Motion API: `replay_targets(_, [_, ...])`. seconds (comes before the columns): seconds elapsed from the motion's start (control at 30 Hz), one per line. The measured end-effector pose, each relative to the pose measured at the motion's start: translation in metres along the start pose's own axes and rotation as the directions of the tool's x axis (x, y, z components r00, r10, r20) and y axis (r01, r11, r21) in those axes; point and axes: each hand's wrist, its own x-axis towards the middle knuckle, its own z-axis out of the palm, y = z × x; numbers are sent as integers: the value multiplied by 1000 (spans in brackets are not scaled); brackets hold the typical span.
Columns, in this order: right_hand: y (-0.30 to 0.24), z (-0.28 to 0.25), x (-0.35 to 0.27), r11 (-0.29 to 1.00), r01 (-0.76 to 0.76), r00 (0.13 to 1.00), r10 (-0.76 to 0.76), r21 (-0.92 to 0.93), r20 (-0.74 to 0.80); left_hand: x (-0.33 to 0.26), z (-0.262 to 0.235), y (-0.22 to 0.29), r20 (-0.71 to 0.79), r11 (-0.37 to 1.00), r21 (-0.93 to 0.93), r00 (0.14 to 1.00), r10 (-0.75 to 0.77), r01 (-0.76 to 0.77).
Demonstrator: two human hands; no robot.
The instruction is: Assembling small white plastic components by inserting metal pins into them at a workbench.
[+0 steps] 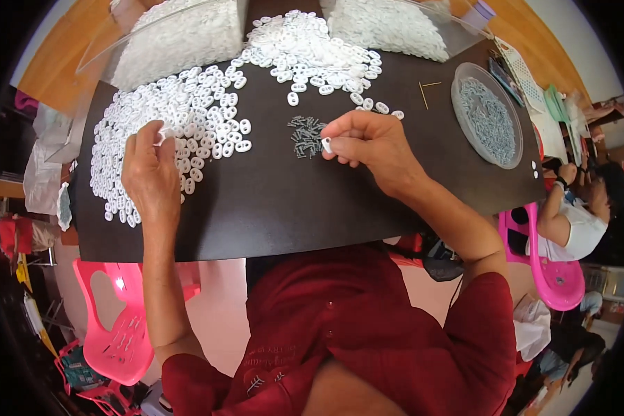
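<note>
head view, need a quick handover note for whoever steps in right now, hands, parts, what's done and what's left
Left hand: pinching one white plastic piece at the fingertips, over the left spread of white pieces.
Right hand: pinching a white piece beside the small pile of grey screws.
Parts: more white pieces at the top centre of the dark table; a round clear dish of screws at far right; clear bags of white pieces at the back.
Done: cannot tell; no finished pile is distinguishable.
Left: large loose spreads of white pieces and many screws remain.
</note>
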Motion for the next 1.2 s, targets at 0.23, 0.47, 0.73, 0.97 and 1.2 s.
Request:
replay_targets(0.23, [-6,17,-1,999,-39,999,38,26,30,-37,2,73,113,872,-458,962,249,-172])
replay_targets(0.47, [-9,36,-18,991,-128,988,124,38,95,-64,14,93,104,778,-604,951,290,-172])
replay_targets(0.73, [-11,37,-35,991,-136,983,134,12,125,-86,20,90,167,756,-652,963,213,-54])
replay_targets(0.97, [15,-22,2,669,259,912,-407,-697,-52,-79,11,81,556,352,-740,815,-160,574])
replay_targets(1.2, [26,-20,24,267,386,796,-581,-883,172,-81,16,82,618,199,-738,765,-184,644])
